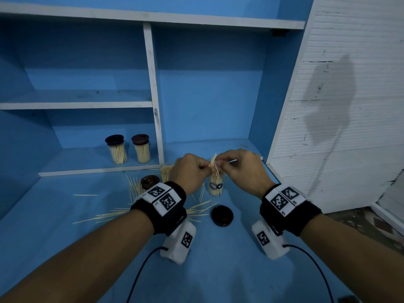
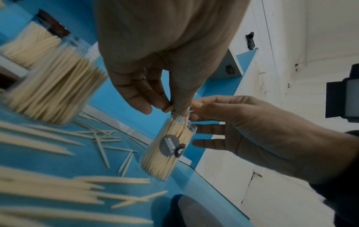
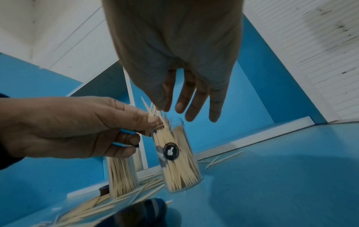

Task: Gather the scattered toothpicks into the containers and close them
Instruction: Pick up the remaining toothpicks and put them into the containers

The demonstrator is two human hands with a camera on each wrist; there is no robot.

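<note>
2 capped jars (image 1: 127,149) stand behind loose toothpicks (image 1: 113,214).

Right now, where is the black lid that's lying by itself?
In the head view, the black lid lies flat on the blue table, between the two wrists, just in front of the open labelled jar.

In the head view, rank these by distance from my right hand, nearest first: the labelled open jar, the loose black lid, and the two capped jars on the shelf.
1. Labelled open jar: directly under the right hand, at its fingertips.
2. Loose black lid: on the blue surface, nearer the camera, below the hand.
3. Capped jars on the shelf: far left in the cubby; the brown-capped one sits slightly nearer than the black-capped one.
</note>
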